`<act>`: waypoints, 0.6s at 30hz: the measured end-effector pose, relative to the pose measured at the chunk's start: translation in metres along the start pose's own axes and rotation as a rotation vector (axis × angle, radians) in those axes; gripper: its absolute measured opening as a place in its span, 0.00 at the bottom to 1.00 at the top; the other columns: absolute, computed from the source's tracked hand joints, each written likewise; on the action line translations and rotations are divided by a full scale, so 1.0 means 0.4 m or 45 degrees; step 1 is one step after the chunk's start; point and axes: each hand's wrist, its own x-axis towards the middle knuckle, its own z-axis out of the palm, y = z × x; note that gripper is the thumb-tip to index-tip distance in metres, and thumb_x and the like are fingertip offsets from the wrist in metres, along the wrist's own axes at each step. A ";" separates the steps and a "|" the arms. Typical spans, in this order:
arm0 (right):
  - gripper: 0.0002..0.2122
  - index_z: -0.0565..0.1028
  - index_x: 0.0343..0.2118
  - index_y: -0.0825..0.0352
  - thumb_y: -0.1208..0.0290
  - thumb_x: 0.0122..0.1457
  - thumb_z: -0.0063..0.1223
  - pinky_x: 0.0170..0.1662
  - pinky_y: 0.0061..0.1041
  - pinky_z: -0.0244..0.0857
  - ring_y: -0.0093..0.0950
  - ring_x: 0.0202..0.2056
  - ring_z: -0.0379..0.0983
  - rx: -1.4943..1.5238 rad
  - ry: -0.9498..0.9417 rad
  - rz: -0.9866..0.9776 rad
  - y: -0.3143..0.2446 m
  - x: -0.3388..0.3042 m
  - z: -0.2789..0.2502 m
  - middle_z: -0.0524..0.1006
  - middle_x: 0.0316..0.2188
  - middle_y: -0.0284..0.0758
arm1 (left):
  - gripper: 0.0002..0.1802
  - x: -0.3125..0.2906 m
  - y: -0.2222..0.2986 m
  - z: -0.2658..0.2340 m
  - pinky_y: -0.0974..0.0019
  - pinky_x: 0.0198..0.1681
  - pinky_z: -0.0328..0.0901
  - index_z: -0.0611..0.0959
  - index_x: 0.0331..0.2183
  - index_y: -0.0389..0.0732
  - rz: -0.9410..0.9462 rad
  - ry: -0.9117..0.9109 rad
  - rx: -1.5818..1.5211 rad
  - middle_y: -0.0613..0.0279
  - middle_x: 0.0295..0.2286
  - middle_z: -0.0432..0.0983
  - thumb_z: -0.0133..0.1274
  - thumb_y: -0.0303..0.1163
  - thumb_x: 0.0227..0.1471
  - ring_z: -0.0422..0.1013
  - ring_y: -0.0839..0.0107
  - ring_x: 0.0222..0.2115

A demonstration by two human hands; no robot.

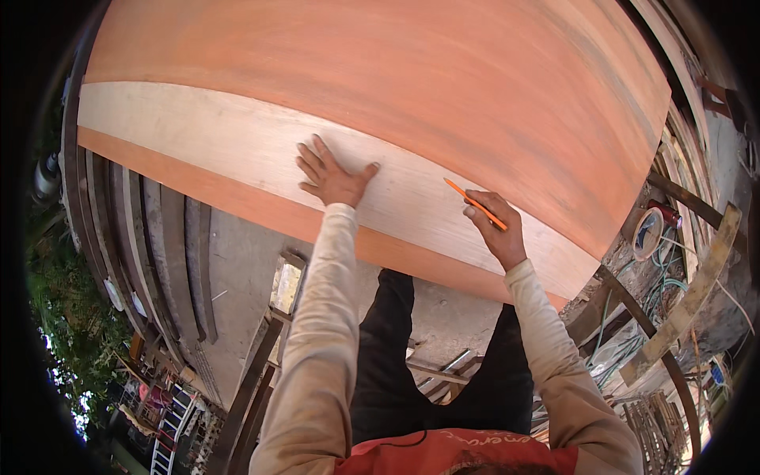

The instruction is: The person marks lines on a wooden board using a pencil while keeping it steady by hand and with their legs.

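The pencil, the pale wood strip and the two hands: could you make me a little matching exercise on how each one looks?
Things
1. Left hand
2. Right hand
3. Pencil
4. Pale wood strip

Descriptions
A. Slim and orange
B. Fingers curled in a writing-style grip
C. Long, lying on the reddish wood panel
D. Palm down, fingers spread

Pairs: 1-D, 2-B, 3-A, 4-C
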 end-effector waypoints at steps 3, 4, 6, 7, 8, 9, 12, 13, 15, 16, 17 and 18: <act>0.13 0.81 0.47 0.68 0.71 0.61 0.60 0.48 0.27 0.71 0.29 0.43 0.78 0.012 -0.119 -0.108 -0.060 0.161 0.178 0.81 0.42 0.39 | 0.83 0.287 -0.152 -0.199 0.28 0.67 0.32 0.38 0.70 0.49 -0.038 0.120 0.071 0.50 0.71 0.28 0.73 0.65 0.25 0.25 0.48 0.71; 0.13 0.81 0.47 0.68 0.71 0.61 0.60 0.48 0.27 0.71 0.29 0.43 0.78 0.002 -0.119 -0.103 -0.074 0.202 0.234 0.81 0.42 0.39 | 0.84 0.363 -0.188 -0.253 0.27 0.67 0.30 0.38 0.70 0.49 -0.028 0.137 0.105 0.50 0.71 0.28 0.73 0.65 0.25 0.24 0.48 0.71; 0.13 0.81 0.48 0.66 0.70 0.62 0.60 0.50 0.27 0.70 0.30 0.45 0.78 0.011 -0.182 -0.163 -0.103 0.280 0.326 0.81 0.44 0.38 | 0.84 0.473 -0.216 -0.342 0.27 0.67 0.30 0.38 0.70 0.49 -0.057 0.125 0.134 0.50 0.71 0.28 0.73 0.66 0.25 0.24 0.48 0.71; 0.13 0.81 0.48 0.66 0.70 0.62 0.60 0.50 0.27 0.70 0.30 0.45 0.78 0.000 -0.182 -0.164 -0.119 0.311 0.367 0.81 0.44 0.38 | 0.84 0.518 -0.237 -0.373 0.27 0.67 0.29 0.38 0.70 0.49 -0.097 0.125 0.178 0.50 0.71 0.28 0.73 0.66 0.25 0.24 0.48 0.71; 0.13 0.81 0.48 0.66 0.69 0.62 0.59 0.51 0.28 0.70 0.30 0.45 0.78 -0.019 -0.189 -0.158 -0.136 0.340 0.405 0.81 0.44 0.38 | 0.85 0.558 -0.262 -0.386 0.25 0.66 0.28 0.36 0.70 0.50 -0.111 0.094 0.214 0.50 0.70 0.24 0.73 0.67 0.24 0.21 0.48 0.70; 0.13 0.81 0.48 0.66 0.69 0.62 0.59 0.51 0.28 0.70 0.31 0.46 0.78 -0.048 -0.197 -0.140 -0.141 0.359 0.434 0.81 0.45 0.38 | 0.85 0.572 -0.272 -0.377 0.25 0.66 0.28 0.36 0.70 0.50 -0.112 0.076 0.200 0.50 0.70 0.24 0.73 0.67 0.24 0.21 0.48 0.70; 0.13 0.81 0.48 0.66 0.68 0.62 0.59 0.52 0.28 0.69 0.31 0.47 0.77 -0.090 -0.205 -0.092 -0.159 0.408 0.501 0.81 0.46 0.38 | 0.87 0.590 -0.297 -0.350 0.23 0.64 0.27 0.32 0.70 0.50 -0.125 -0.095 0.266 0.48 0.69 0.18 0.73 0.67 0.24 0.17 0.46 0.70; 0.13 0.81 0.48 0.66 0.68 0.62 0.59 0.52 0.28 0.69 0.31 0.47 0.77 -0.107 -0.213 -0.086 -0.166 0.419 0.515 0.81 0.46 0.38 | 0.86 0.590 -0.307 -0.352 0.23 0.64 0.27 0.32 0.70 0.49 -0.102 -0.078 0.234 0.48 0.69 0.19 0.74 0.64 0.25 0.17 0.45 0.69; 0.12 0.81 0.48 0.65 0.70 0.62 0.58 0.53 0.29 0.69 0.31 0.47 0.77 -0.156 -0.211 -0.080 -0.174 0.432 0.529 0.81 0.46 0.38 | 0.85 0.587 -0.308 -0.354 0.22 0.63 0.27 0.33 0.70 0.48 -0.092 -0.078 0.195 0.47 0.70 0.20 0.74 0.62 0.26 0.18 0.43 0.69; 0.12 0.81 0.48 0.65 0.70 0.62 0.58 0.53 0.29 0.69 0.31 0.47 0.77 -0.165 -0.217 -0.086 -0.165 0.444 0.532 0.81 0.46 0.38 | 0.88 0.593 -0.289 -0.362 0.21 0.63 0.24 0.29 0.69 0.48 -0.111 -0.164 0.216 0.46 0.69 0.15 0.74 0.64 0.26 0.13 0.43 0.68; 0.12 0.81 0.48 0.65 0.71 0.62 0.58 0.53 0.28 0.69 0.32 0.48 0.77 -0.159 -0.230 -0.085 -0.155 0.450 0.533 0.81 0.46 0.37 | 0.90 0.597 -0.274 -0.369 0.21 0.62 0.22 0.25 0.68 0.48 -0.129 -0.250 0.239 0.45 0.68 0.11 0.74 0.65 0.26 0.09 0.43 0.67; 0.12 0.81 0.48 0.65 0.72 0.62 0.57 0.54 0.28 0.69 0.32 0.48 0.77 -0.149 -0.241 -0.083 -0.151 0.460 0.542 0.81 0.46 0.37 | 0.90 0.602 -0.269 -0.372 0.20 0.61 0.21 0.23 0.67 0.48 -0.126 -0.284 0.220 0.45 0.67 0.10 0.74 0.65 0.26 0.07 0.43 0.67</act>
